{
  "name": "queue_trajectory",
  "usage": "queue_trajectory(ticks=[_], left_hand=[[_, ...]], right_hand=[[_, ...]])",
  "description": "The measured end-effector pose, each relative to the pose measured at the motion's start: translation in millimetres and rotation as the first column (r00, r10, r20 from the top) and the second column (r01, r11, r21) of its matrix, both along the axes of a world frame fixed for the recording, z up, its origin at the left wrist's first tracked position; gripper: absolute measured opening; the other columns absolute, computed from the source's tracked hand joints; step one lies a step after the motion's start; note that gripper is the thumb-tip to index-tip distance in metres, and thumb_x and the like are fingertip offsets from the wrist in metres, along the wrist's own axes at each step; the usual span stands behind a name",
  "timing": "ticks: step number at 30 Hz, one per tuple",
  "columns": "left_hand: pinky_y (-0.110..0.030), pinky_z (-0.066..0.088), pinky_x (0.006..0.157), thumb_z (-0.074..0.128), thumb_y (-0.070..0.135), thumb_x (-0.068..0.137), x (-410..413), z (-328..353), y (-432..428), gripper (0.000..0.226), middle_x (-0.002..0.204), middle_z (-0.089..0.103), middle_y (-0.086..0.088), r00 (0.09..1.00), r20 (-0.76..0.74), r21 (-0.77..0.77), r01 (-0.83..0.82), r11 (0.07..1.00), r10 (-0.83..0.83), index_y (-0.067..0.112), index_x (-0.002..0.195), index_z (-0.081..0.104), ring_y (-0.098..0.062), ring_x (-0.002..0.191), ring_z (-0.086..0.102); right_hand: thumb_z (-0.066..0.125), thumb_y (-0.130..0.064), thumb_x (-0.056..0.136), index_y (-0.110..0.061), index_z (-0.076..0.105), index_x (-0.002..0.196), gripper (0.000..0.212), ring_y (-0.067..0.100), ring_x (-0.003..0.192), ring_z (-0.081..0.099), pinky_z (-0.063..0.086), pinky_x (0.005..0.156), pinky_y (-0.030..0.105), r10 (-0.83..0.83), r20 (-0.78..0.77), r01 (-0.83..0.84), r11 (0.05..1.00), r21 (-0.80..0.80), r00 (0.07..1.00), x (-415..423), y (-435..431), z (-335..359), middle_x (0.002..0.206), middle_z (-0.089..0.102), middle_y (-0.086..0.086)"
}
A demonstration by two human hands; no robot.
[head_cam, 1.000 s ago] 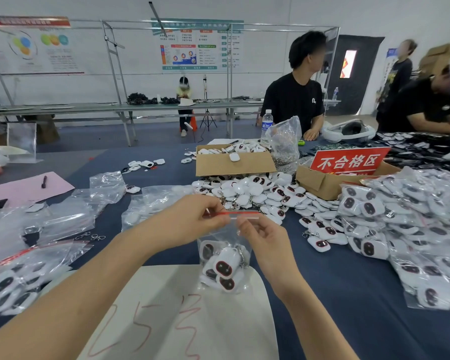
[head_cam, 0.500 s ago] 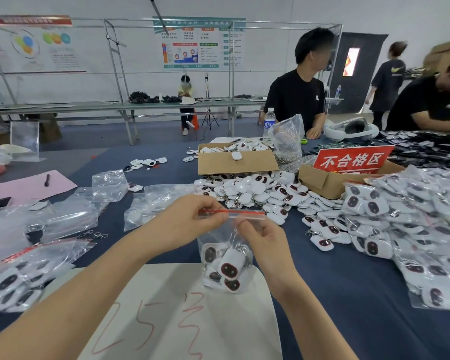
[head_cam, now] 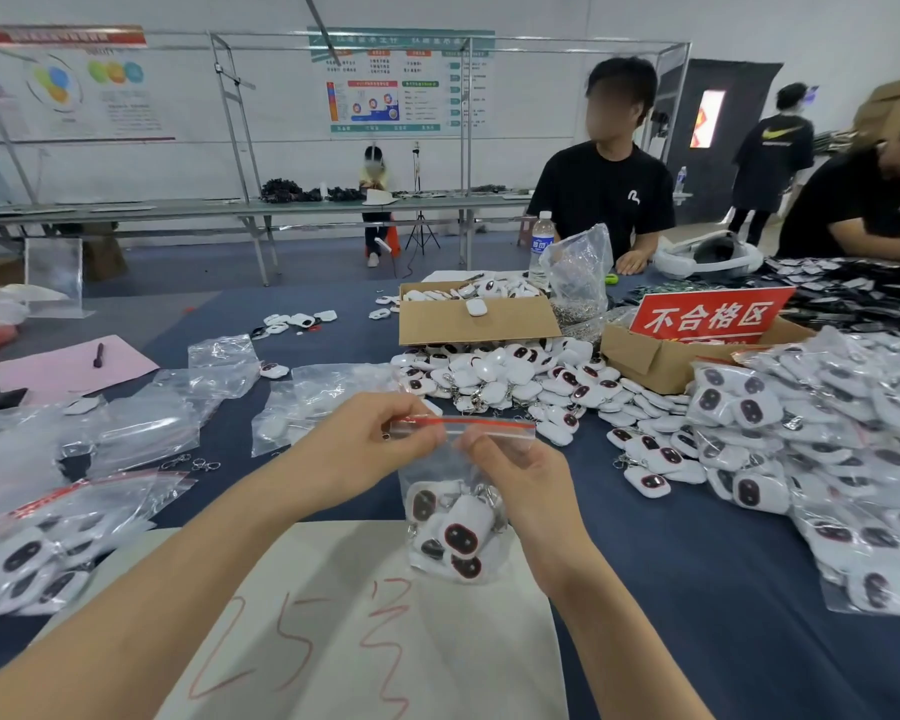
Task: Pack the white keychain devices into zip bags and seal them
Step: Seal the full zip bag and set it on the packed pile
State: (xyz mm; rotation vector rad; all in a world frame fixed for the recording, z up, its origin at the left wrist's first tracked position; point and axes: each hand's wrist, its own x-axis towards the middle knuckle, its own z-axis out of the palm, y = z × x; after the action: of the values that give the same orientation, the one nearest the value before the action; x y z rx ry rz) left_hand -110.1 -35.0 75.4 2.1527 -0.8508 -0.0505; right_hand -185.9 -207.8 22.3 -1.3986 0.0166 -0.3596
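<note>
A clear zip bag [head_cam: 455, 506] with a red seal strip hangs above the table, holding several white keychain devices [head_cam: 463, 532] with dark oval windows. My left hand [head_cam: 365, 449] pinches the left end of the red strip. My right hand [head_cam: 515, 475] pinches the strip near its middle, with the right end of the strip sticking out past my fingers. A loose heap of white keychain devices [head_cam: 505, 381] lies on the blue table just beyond the bag.
Filled bags are piled at the right [head_cam: 822, 449] and at the left edge [head_cam: 32, 553]. Empty zip bags [head_cam: 178, 413] lie at the left. Two cardboard boxes [head_cam: 476, 319] and a red sign [head_cam: 710, 314] stand behind. A white sheet [head_cam: 365, 641] lies under my arms. People sit across the table.
The bag with its devices has stayed between both hands; my fingers have shifted slightly along the red strip. A person in the background has walked further away.
</note>
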Motion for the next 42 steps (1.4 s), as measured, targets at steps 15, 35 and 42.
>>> queue_trajectory(ticks=[15, 35, 42], left_hand=[[-0.017, 0.052, 0.079, 0.069, 0.033, 0.095, -7, -6, 5, 0.012, 0.089, 0.077, 0.009, 0.985, -0.158, -0.18, -0.091, 0.98, 0.062, 0.041, 0.088, 0.076, -0.001, 0.082, 0.067], [-0.012, 0.045, 0.071, 0.06, 0.025, 0.101, -24, -18, -1, 0.016, 0.085, 0.073, 0.013, 0.975, 0.012, -0.248, -0.211, 0.945, 0.221, 0.03, 0.101, 0.075, -0.002, 0.079, 0.063], [-0.008, 0.048, 0.076, 0.067, 0.022, 0.095, -34, -29, -17, 0.009, 0.092, 0.077, 0.008, 0.974, -0.166, -0.493, -0.215, 0.843, 0.152, 0.02, 0.097, 0.075, 0.002, 0.086, 0.068]], right_hand=[[0.069, -0.033, 0.094, -0.025, 0.08, 0.085, 0.017, 0.004, 0.072, 0.07, 0.051, 0.065, 0.012, -0.074, -0.036, 0.076, 0.995, 0.07, 0.997, 0, 4, -2, 0.082, 0.076, -0.004], [0.077, -0.036, 0.086, -0.042, 0.072, 0.105, 0.021, -0.01, 0.092, 0.064, 0.047, 0.076, 0.006, -0.107, 0.035, 0.111, 0.88, -0.461, 0.994, 3, -25, 19, 0.099, 0.072, -0.021], [0.067, -0.042, 0.094, -0.029, 0.076, 0.101, 0.018, 0.009, 0.095, 0.061, 0.049, 0.09, 0.037, -0.079, 0.099, 0.126, 0.565, -0.816, 0.992, 8, -12, 39, 0.095, 0.065, -0.012]])
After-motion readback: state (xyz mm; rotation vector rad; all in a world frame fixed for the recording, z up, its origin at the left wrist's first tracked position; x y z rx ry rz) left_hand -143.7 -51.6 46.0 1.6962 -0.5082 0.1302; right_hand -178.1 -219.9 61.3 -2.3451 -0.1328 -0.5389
